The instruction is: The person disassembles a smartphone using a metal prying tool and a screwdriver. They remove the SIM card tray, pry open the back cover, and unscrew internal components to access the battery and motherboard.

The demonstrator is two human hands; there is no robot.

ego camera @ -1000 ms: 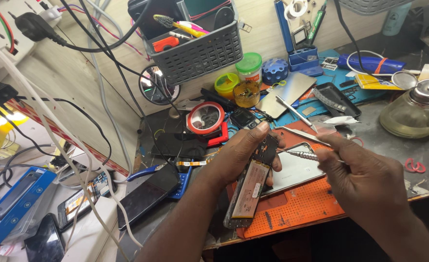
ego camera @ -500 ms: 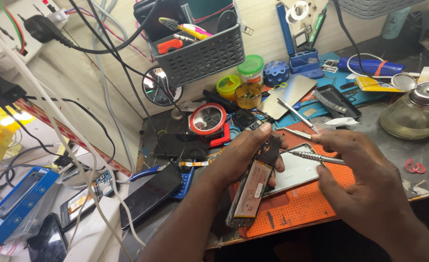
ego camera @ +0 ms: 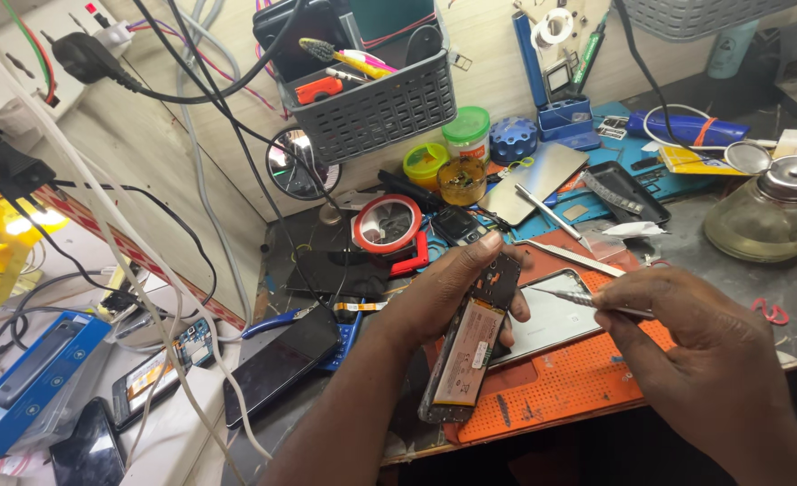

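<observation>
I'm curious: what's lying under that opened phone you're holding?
Under the opened phone lie an orange work mat and a silver back cover. The left hand hides the rest.

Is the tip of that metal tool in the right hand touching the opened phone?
Cannot tell. In the head view the tweezers point toward the opened phone, but the tip ends against the left hand.

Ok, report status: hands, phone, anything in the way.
Left hand grips opened phone, tilted over orange mat. Right hand pinches tweezers, tip near phone's top. Nothing between them.
</observation>
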